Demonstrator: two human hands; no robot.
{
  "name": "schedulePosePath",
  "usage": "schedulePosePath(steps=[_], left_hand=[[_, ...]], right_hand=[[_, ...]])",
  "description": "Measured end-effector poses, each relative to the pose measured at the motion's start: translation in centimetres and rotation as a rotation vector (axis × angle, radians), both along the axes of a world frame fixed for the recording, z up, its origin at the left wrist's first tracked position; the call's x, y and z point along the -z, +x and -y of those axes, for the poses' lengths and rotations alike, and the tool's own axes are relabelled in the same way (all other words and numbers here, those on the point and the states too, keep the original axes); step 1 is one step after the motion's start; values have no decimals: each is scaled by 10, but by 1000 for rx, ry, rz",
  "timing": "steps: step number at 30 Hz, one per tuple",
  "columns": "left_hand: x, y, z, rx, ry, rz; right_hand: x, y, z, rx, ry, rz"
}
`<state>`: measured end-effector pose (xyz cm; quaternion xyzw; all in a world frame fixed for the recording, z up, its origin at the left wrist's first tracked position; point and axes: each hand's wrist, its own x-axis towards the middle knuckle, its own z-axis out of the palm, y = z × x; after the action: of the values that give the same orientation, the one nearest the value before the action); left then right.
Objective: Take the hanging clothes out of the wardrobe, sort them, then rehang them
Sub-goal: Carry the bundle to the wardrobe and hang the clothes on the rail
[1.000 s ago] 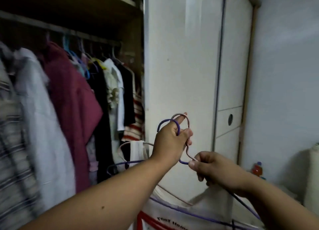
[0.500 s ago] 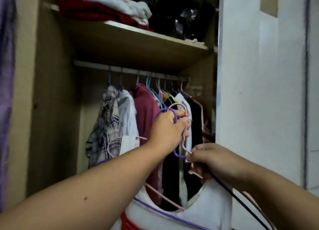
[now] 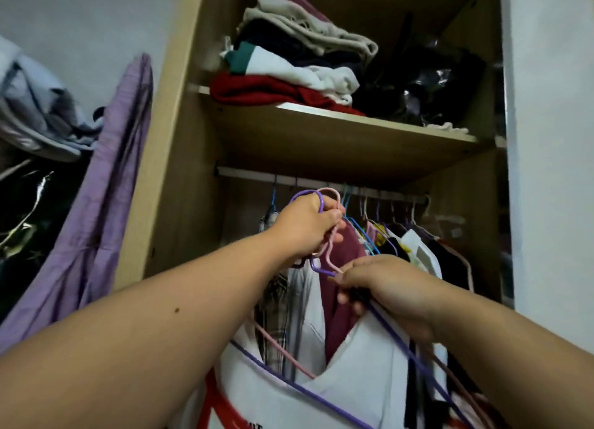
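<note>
Two hangers carrying a white top (image 3: pixel 353 396) are being held up just under the wardrobe rail (image 3: pixel 250 173).

The left hand (image 3: pixel 308 226) is gripping the hooks of the purple hanger (image 3: pixel 303 192) and the pink hanger (image 3: pixel 328 189). The right hand (image 3: pixel 385 287) is pinching their necks just below. A maroon garment (image 3: pixel 340 268) and other hung clothes are crowding the rail behind and to the right. Folded clothes (image 3: pixel 289 58) are lying on the shelf (image 3: pixel 353 129) above, and a purple garment (image 3: pixel 106 203) is hanging at far left.

Folded clothes pile (image 3: pixel 299 58) on shelf (image 3: pixel 369 124), purple cloth (image 3: pixel 106 219) hanging left, black bag (image 3: pixel 427 84)
</note>
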<state>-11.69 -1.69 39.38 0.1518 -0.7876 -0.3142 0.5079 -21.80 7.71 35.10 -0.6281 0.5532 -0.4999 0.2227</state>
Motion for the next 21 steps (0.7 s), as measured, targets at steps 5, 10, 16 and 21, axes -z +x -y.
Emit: schedulePosePath(steps=[5,10,16,21], left_hand=[[-28,14,50,129,46,12],[-63,25,110,100,51,-25],[-97,33,176,-55,27,-115],[-121,22,224,-229,-14,-166]], right_hand=[[-23,8,40,-58,14,-38],[-52,21,99,-57,-53,21],[-90,50,177,-5,-73,149],[-115,51,242,70,-132,150]])
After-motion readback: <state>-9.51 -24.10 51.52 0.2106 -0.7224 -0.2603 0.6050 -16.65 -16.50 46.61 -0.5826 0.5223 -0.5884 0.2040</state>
